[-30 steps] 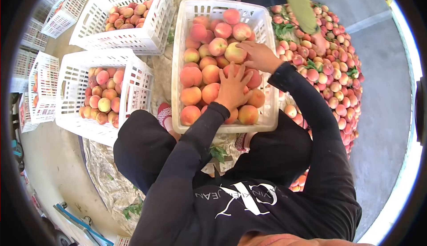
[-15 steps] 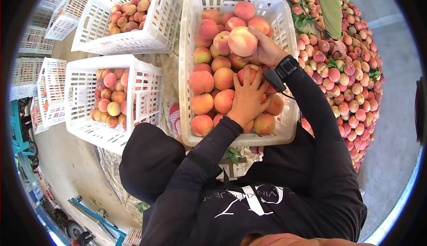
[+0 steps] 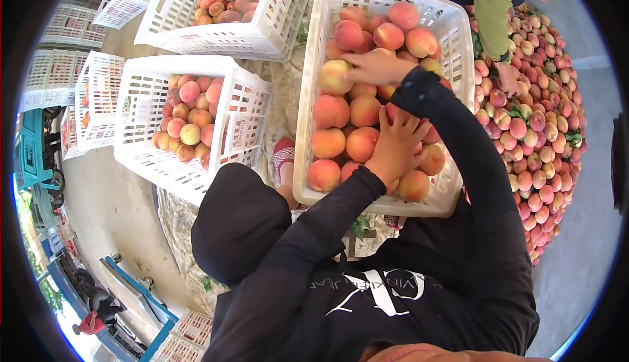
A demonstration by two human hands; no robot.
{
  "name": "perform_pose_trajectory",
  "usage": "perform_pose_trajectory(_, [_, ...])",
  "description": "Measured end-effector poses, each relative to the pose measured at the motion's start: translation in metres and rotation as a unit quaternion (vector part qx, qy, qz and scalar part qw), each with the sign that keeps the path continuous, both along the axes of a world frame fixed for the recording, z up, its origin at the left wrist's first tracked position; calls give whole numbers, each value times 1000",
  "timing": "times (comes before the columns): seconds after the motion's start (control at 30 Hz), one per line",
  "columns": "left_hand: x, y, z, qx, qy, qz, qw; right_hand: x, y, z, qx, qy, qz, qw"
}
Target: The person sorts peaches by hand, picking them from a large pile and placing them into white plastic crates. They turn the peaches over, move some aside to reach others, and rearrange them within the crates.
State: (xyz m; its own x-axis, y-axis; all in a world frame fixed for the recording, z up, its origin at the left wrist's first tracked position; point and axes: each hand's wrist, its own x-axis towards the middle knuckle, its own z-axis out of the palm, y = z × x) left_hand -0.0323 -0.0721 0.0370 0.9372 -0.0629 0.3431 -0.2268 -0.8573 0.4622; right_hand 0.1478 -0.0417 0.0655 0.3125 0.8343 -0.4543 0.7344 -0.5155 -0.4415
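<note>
A white plastic crate (image 3: 308,100) of peaches stands in front of me. My right hand (image 3: 380,68) reaches across its upper half, blurred by motion. Its fingers are closed on a yellowish-red peach (image 3: 335,77) near the crate's left wall. My left hand (image 3: 396,144) lies with fingers spread over the peaches at the lower right. Beside its fingertips are an orange-red peach (image 3: 362,144) and another peach (image 3: 365,111). Some of the fruit is hidden under my hands and sleeves.
Two more white crates of peaches, a nearer crate (image 3: 131,100) and a farther crate (image 3: 288,34), stand to the left. A large peach heap (image 3: 531,139) lies on the right, with a co-worker's hand (image 3: 508,79) on it. Stacked crates (image 3: 65,24) line the far left.
My right hand has moved left across the crate. The pale peach it held no longer shows in it; a yellowish peach is at its fingers. My left hand stays spread on the fruit.
</note>
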Motion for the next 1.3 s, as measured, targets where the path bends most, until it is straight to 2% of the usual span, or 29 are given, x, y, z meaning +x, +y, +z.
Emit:
perform_pose_trajectory(0.07, [-1,1,-2,-18,6,-6,1000,0,5,-29,33,-16,3,999])
perform_pose_trajectory(0.2, [1,1,2,0,1,-6,1000,1,2,-26,36,-22,9,999])
perform_pose_trajectory(0.27, [-1,2,1,17,48,-18,999,5,-5,-32,131,-58,10,990])
perform_pose_trajectory(0.3, [-2,2,1,18,51,-19,998,6,-11,-20,132,-56,9,990])
perform_pose_trajectory(0.37, [-2,1,2,5,12,-5,1000,11,-27,17,97,114,-134,980])
perform_pose_trajectory(0.4, [-3,0,2,4,13,-6,1000,17,-38,1,96,115,-135,979])
perform_pose_trajectory(0.43, [-2,2,3,12,20,-13,1000,27,-49,-27,172,15,-47,984])
perform_pose_trajectory(0.47, [0,3,4,21,26,-21,999,34,-55,-44,245,-87,42,965])
perform_pose_trajectory(0.5, [2,4,5,22,25,-23,999,22,-58,-43,216,-147,52,964])
perform_pose_trajectory(0.6, [0,3,6,26,15,-27,999,16,-59,-36,228,-147,18,962])
perform_pose_trajectory(0.67, [1,3,4,29,10,-25,999,22,-55,-42,247,-187,54,949])
perform_pose_trajectory(0.73, [1,3,1,20,2,-23,1000,15,-44,-29,103,-253,66,960])
perform_pose_trajectory(0.87, [0,2,2,13,4,-17,1000,6,-34,-31,152,-304,55,939])
perform_pose_trajectory(0.93, [0,0,-5,7,19,-14,1000,1,-27,-16,192,-132,-67,970])
perform_pose_trajectory(1.0, [-3,-2,-10,-1,35,-13,999,-8,-15,-5,229,-97,-80,965])
perform_pose_trajectory(1.07, [0,0,-9,-1,49,-30,998,-24,7,16,5,-70,-74,995])
perform_pose_trajectory(1.1, [1,0,-4,1,50,-28,998,-32,16,10,6,-60,-95,994])
perform_pose_trajectory(1.17, [2,0,6,-139,-21,17,990,-29,32,2,-14,-35,-99,994])
perform_pose_trajectory(1.2, [1,1,5,-141,-22,22,990,-28,39,-3,-38,-11,-106,994])
perform_pose_trajectory(1.27, [0,2,6,-71,-11,-1,997,-20,29,-9,-19,-2,-110,994])
perform_pose_trajectory(1.3, [1,2,5,-76,-16,7,997,-13,21,-4,45,101,-134,985])
